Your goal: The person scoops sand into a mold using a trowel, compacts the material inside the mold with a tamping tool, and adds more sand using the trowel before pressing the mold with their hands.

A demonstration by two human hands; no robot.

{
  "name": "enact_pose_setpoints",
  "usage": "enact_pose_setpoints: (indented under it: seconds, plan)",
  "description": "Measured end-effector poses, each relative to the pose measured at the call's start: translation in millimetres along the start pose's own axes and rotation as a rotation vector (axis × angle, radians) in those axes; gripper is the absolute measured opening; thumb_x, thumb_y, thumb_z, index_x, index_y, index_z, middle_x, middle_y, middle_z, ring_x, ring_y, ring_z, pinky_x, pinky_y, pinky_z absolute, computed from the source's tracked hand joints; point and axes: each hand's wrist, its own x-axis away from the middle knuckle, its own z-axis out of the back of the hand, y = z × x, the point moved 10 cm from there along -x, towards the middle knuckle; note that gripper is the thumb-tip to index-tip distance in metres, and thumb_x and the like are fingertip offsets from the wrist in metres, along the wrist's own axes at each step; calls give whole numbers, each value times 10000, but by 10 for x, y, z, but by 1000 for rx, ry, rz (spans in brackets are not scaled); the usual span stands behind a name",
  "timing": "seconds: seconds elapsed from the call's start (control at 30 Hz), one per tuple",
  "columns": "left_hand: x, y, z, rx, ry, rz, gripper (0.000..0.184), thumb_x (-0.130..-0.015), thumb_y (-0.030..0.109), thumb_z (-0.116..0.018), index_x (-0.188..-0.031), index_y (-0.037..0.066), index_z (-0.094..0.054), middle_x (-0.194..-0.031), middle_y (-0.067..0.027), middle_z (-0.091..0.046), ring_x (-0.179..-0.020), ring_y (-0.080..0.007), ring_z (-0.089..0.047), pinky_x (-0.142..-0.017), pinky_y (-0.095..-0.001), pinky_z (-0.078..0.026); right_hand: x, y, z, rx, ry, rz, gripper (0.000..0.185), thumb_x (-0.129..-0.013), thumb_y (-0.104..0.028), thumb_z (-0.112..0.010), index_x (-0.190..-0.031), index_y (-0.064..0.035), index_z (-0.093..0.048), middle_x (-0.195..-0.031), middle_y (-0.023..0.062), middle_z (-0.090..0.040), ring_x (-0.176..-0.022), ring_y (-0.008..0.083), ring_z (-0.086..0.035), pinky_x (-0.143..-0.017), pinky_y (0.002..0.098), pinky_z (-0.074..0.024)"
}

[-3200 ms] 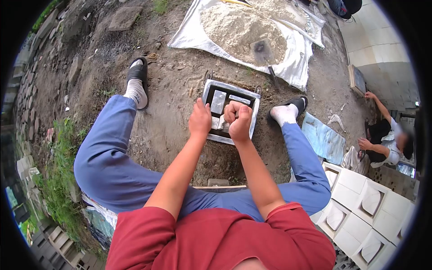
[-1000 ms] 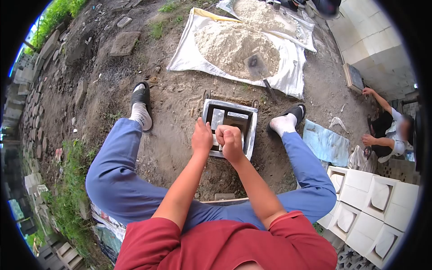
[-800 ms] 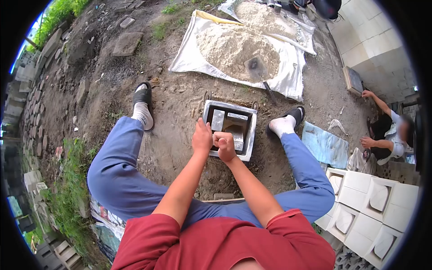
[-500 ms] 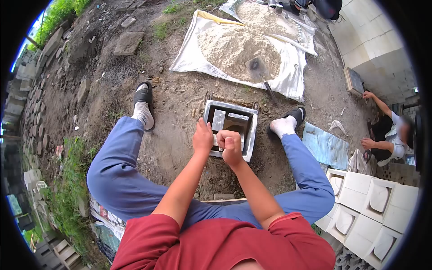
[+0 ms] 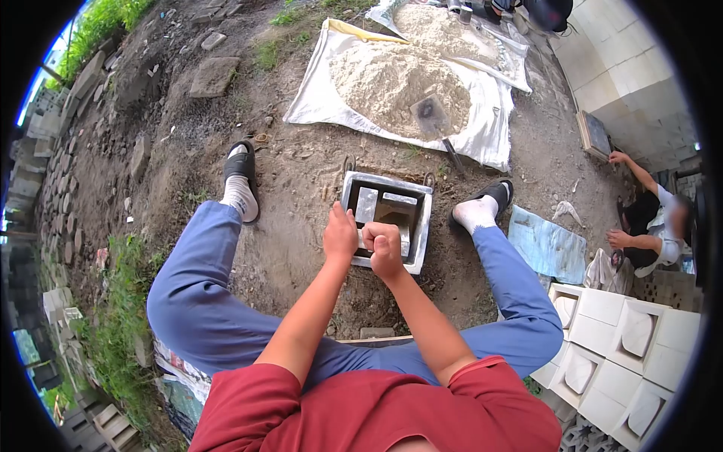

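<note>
A square metal block mould (image 5: 427, 222) with a pale rim stands on the ground between my feet. Inside it are grey metal core pieces (image 5: 367, 205) and dark gaps. My left hand (image 5: 340, 235) is closed at the mould's left rim, its fingers close together and partly hidden from above. Over the near part of the opening, my right hand (image 5: 383, 248) forms a fist with the thumb on top. What this fist grips is hidden beneath it. The two hands are side by side, nearly touching.
Beyond the mould, pale sandy mix (image 5: 399, 83) lies on a white sack sheet (image 5: 309, 98), with a shovel (image 5: 431, 117) on it. White hollow blocks (image 5: 602, 309) are laid out at right. Another person (image 5: 651, 226) crouches near the wall. A blue sheet (image 5: 546, 245) lies by my right foot.
Both hands keep their places at the mould. The whole view has shifted very slightly; nothing has visibly been taken up or let go.
</note>
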Motion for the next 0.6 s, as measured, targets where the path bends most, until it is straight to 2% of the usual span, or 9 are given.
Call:
enact_pose_setpoints:
  seconds: [0.03,0.13,0.2,0.3,0.4,0.43,0.53,0.6]
  plan:
    - [5,10,16,-5,4,1,411,-1067,332,-510,-1363,58,-431,-1089,-234,-647,-791,-486,-685,-657,-590,-551,111,346,-23,19,-55,22,849,-968,-816,-337,-626,-38,-329,-553,10,-322,-495,137,-330,-489,339,-220]
    - [4,19,2,-7,6,0,413,-1069,329,-506,-1366,52,-432,-1075,-236,-649,-789,-485,-685,-653,-585,-553,49,391,-23,-19,-20,4,858,-963,-826,-333,-625,-38,-334,-551,10,-323,-493,135,-338,-486,338,-222]
    - [5,5,-22,-9,6,-7,414,-1071,328,-504,-1369,50,-433,-1071,-236,-649,-788,-484,-685,-652,-583,-554,26,338,3,-11,-8,17,849,-973,-811,-339,-621,-39,-339,-557,9,-329,-496,125,-337,-485,332,-223]
    - [21,-7,-28,-2,37,-21,414,-1071,331,-503,-1368,50,-441,-1076,-236,-653,-786,-481,-686,-652,-583,-554,52,303,96,-105,84,-81,817,-989,-783,-360,-620,-55,-342,-564,-18,-323,-506,99,-293,-488,317,-199]
    - [48,-12,-24,-12,16,-16,414,-1071,332,-503,-1369,50,-446,-1087,-241,-655,-786,-478,-688,-654,-582,-555,-23,-64,74,-141,27,-91,807,-994,-776,-364,-626,-58,-340,-569,-24,-320,-512,91,-281,-491,314,-192]
    - [33,-11,-27,-11,15,-13,413,-1071,332,-503,-1368,51,-446,-1091,-244,-656,-790,-478,-689,-656,-581,-556,-9,-63,84,-163,-11,-68,788,-991,-748,-438,-640,-45,-374,-578,-9,-358,-543,101,-336,-504,313,-240]
    - [37,-26,-32,-17,12,-2,409,-1070,330,-504,-1363,51,-448,-1095,-246,-658,-798,-478,-692,-656,-581,-558,207,551,51,-190,-78,-26,810,-962,-787,-448,-636,-49,-371,-578,-11,-348,-538,103,-329,-502,312,-236]
    - [-29,-8,-18,-19,23,8,407,-1069,329,-505,-1361,50,-450,-1094,-245,-658,-802,-477,-693,-654,-581,-559,114,507,66,-176,-79,-26,813,-950,-801,-441,-634,-56,-369,-582,-14,-344,-540,103,-329,-504,311,-235]
